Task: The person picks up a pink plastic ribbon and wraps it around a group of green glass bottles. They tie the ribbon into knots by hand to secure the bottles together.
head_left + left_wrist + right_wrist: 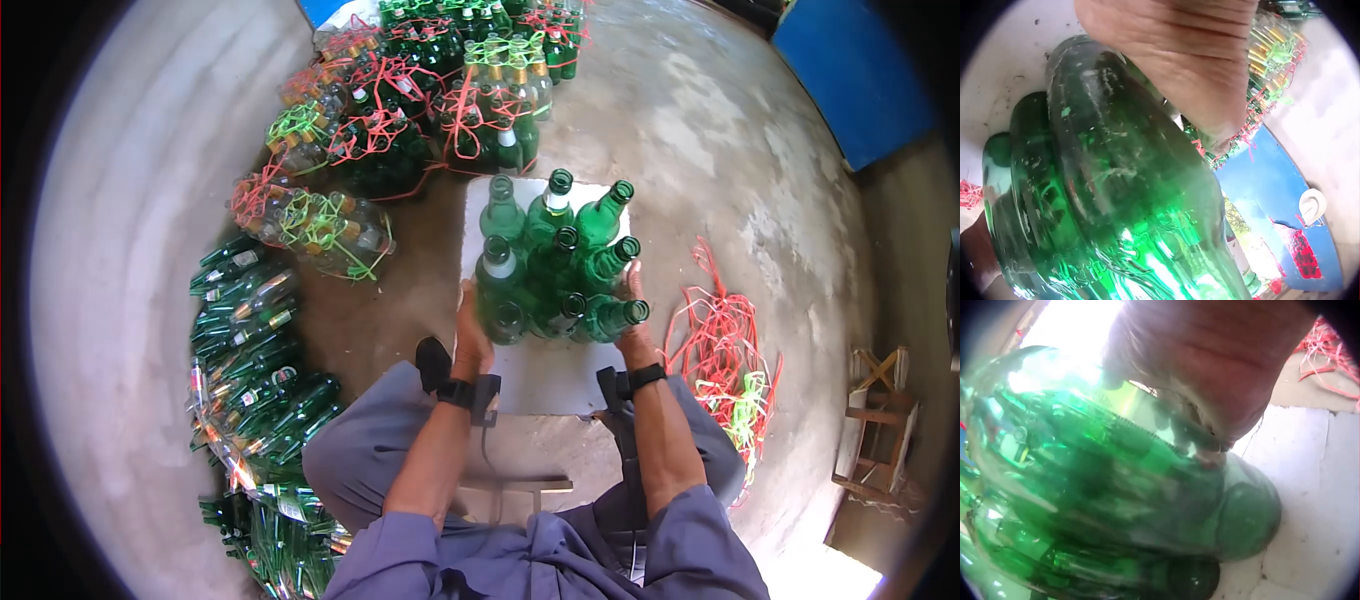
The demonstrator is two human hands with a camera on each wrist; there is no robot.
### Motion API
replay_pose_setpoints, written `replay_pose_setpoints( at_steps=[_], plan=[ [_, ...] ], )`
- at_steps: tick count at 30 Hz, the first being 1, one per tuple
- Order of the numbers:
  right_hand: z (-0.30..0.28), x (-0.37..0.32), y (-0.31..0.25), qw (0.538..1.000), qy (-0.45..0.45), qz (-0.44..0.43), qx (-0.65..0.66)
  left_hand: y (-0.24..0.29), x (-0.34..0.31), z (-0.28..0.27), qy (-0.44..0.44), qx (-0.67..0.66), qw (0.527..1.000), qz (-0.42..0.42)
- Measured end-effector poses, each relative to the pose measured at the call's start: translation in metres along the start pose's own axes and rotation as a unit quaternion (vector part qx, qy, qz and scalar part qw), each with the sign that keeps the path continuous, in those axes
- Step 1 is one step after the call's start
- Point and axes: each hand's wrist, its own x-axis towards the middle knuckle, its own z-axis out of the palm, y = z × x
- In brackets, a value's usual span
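A tight cluster of several green glass bottles stands upright on a white board, necks up. The left hand lies along the left side of the cluster, fingers pointing away from the body. In the left wrist view its palm rests against a scuffed green bottle. From the opposite side, the right hand presses the cluster, fingers extended forward. Its palm is up against a green bottle in the right wrist view, and its fingers are partly hidden behind the glass.
Loose green bottles lie piled on the left. Bundles of bottles tied with red and green strips stand behind them. A tangle of red strips lies on the floor at right, near a wooden frame. A blue panel stands farther back.
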Motion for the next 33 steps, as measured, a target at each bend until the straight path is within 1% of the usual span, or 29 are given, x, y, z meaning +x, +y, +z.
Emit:
replay_pose_setpoints(
  at_steps=[2,4,6,8,9,10,11,12,14,15,16,18,19,20,21,22,23,24,25,26,27,28,30,31,32,33],
  plan=[
    [0.006,-0.004,0.001,0.998,-0.049,0.041,0.013,-0.003,-0.001,0.000,-0.005,-0.015,1.000,-0.011],
    [0.010,-0.003,0.001,0.999,-0.032,0.018,0.020,0.005,-0.005,0.011,-0.009,-0.013,1.000,-0.009],
    [0.009,-0.004,0.002,0.999,-0.033,0.034,0.026,0.006,-0.008,0.013,0.001,-0.023,1.000,-0.018],
    [-0.013,0.005,0.013,0.999,-0.020,0.032,0.017,-0.002,-0.003,0.003,0.019,-0.031,0.999,-0.008],
    [-0.042,0.018,0.030,0.999,-0.003,0.030,-0.013,-0.004,-0.001,0.003,0.065,-0.030,0.997,-0.002],
    [-0.059,0.023,0.035,0.998,0.016,0.030,-0.043,-0.004,0.000,0.000,0.055,-0.033,0.998,-0.011],
    [-0.057,0.021,0.029,0.996,0.042,0.053,-0.059,-0.003,0.001,-0.003,0.067,-0.028,0.997,-0.005],
    [-0.023,0.009,0.009,0.995,0.072,0.041,-0.057,-0.003,0.002,-0.004,0.079,-0.021,0.997,0.001],
    [0.007,0.000,-0.017,0.968,0.185,0.007,-0.172,0.003,-0.004,0.002,0.057,-0.006,0.998,0.003],
    [0.020,-0.010,-0.036,0.956,0.175,-0.019,-0.233,0.006,-0.007,0.004,0.048,0.011,0.999,0.012],
    [0.020,-0.008,-0.048,0.951,0.194,-0.020,-0.240,0.007,-0.007,0.004,0.038,0.013,0.999,0.006],
    [0.022,-0.010,-0.080,0.951,0.195,-0.026,-0.240,0.011,-0.006,0.000,0.055,0.059,0.996,0.049],
    [0.020,-0.010,-0.100,0.949,0.204,-0.031,-0.238,0.005,-0.008,-0.019,-0.011,0.155,0.979,0.128],
    [0.017,-0.010,-0.122,0.948,0.191,-0.023,-0.254,0.008,-0.005,-0.023,-0.020,0.156,0.980,0.124],
    [0.014,-0.014,-0.145,0.946,0.177,-0.016,-0.270,0.013,-0.002,-0.024,0.017,0.142,0.985,0.091],
    [0.017,-0.026,-0.171,0.946,0.183,-0.022,-0.267,0.017,0.001,-0.026,0.054,0.130,0.988,0.057],
    [0.023,-0.043,-0.201,0.938,0.163,-0.039,-0.305,0.018,0.004,-0.031,0.134,0.114,0.983,0.044],
    [0.025,-0.062,-0.226,0.927,0.142,-0.055,-0.342,0.022,0.010,-0.045,0.127,0.116,0.984,0.042],
    [0.019,-0.080,-0.245,0.929,0.137,-0.075,-0.336,0.027,0.015,-0.063,0.092,0.138,0.984,0.061],
    [0.011,-0.099,-0.262,0.930,0.131,-0.095,-0.330,0.028,0.016,-0.068,0.058,0.159,0.982,0.080],
    [0.006,-0.119,-0.274,0.924,0.148,-0.104,-0.337,0.049,-0.005,-0.031,0.093,0.097,0.990,0.037],
    [-0.004,-0.139,-0.281,0.923,0.153,-0.108,-0.336,0.065,-0.018,-0.016,0.087,0.099,0.991,0.034],
    [-0.031,-0.181,-0.282,0.929,0.154,-0.121,-0.313,0.082,-0.039,0.004,0.091,0.164,0.981,0.043],
    [-0.055,-0.195,-0.273,0.935,0.159,-0.106,-0.300,0.090,-0.044,0.011,0.083,0.168,0.981,0.040],
    [-0.068,-0.215,-0.262,0.935,0.170,-0.083,-0.299,0.099,-0.046,0.013,0.066,0.165,0.983,0.046],
    [-0.078,-0.234,-0.246,0.930,0.200,-0.051,-0.303,0.108,-0.049,0.015,0.048,0.162,0.984,0.051]
  ],
)
